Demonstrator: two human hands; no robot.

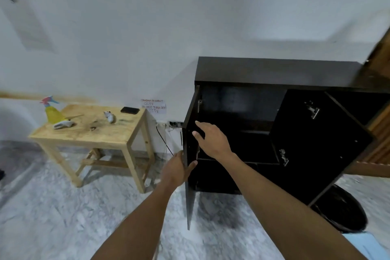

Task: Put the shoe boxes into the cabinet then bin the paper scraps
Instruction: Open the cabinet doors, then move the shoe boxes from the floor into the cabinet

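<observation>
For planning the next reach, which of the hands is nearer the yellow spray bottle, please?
Left. The left hand grips the black cabinet door, right of the yellow spray bottle; the right hand is farther right.

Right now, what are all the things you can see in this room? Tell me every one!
cabinet: one, black, against the wall at right
left door: one, black, swung out edge-on
right door: one, black, swung wide open, two metal hinges
table: one, pale wood, left of the cabinet
spray bottle: one, yellow with a red and blue top, table's far left
phone: one, black, table's far right corner
white objects: two, on the tabletop, too blurred to name
note: one, white with writing, on the wall
bin: one, black, on the floor right of the cabinet
left hand: grips the left door's edge
right hand: fingers straight, at the left door's inner side
</observation>
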